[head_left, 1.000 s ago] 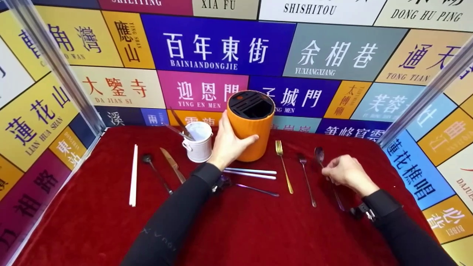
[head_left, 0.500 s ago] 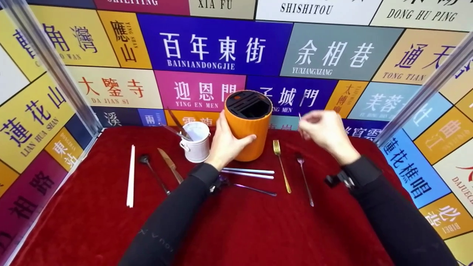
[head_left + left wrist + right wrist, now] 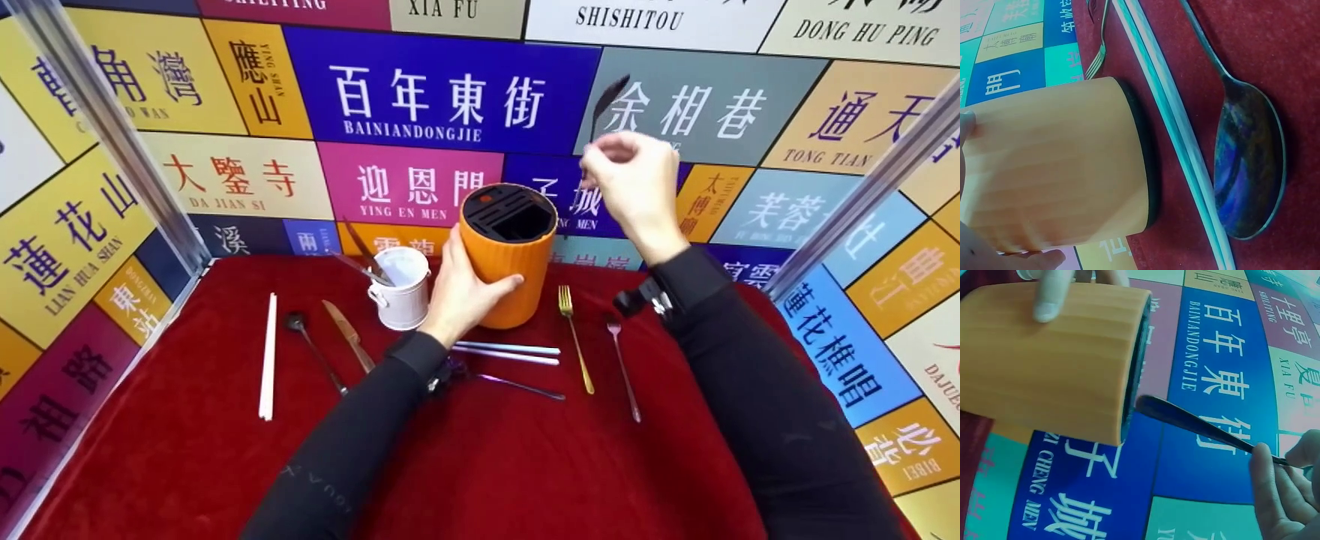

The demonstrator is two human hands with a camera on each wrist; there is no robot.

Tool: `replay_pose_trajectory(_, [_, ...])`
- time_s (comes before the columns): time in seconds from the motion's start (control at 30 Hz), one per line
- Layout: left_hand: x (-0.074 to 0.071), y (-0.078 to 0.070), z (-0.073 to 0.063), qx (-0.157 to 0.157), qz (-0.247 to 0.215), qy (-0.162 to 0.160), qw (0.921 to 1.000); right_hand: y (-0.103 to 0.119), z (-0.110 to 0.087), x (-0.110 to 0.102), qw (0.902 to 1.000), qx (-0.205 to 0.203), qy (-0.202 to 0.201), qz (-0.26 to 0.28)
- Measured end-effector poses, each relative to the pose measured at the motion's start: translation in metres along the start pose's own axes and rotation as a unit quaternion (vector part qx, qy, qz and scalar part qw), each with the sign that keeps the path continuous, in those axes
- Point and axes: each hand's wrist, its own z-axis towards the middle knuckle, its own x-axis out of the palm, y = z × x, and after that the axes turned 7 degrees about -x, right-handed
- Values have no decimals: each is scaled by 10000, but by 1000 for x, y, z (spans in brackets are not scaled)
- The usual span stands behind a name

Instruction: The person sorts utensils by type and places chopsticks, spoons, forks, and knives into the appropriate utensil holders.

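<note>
My left hand (image 3: 466,291) grips the side of an orange utensil holder (image 3: 519,281), which stands upright with a black slotted insert (image 3: 491,210) in its top. Up and to the right of it, my right hand (image 3: 637,184) pinches a dark spoon (image 3: 609,101) between thumb and fingers. The spoon's bowl points upward in the head view. In the right wrist view, the spoon's handle (image 3: 1190,422) reaches toward the holder's opening, and I cannot tell whether it touches the rim. A second spoon (image 3: 1249,160) lies below the holder beside a pair of pale chopsticks (image 3: 1171,112).
Left of the holder stands a small white bucket (image 3: 403,296) with utensils in it. Farther left lie white chopsticks (image 3: 268,360), a dark spoon (image 3: 296,322) and a knife (image 3: 346,330). A gold fork (image 3: 576,345) and another fork (image 3: 622,367) lie to the right on the red cloth (image 3: 525,465).
My right hand has lifted the spoon off the cloth at the right and carried it up and left toward the holder. The left hand stays on the holder.
</note>
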Motion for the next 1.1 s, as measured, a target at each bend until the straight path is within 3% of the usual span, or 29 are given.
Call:
replay_pose_trajectory(0.3, [-2,1,0,29,38,-20,10000,5,20,32,9978,-273,-490,342])
replay_pose_trajectory(0.73, [0,2,2,69,2,-60,10000,-10,38,84,9947,-750,-671,-227])
replay_pose_trajectory(1.1, [0,4,2,88,19,-76,9999,-19,36,101,9928,-1064,-372,-412])
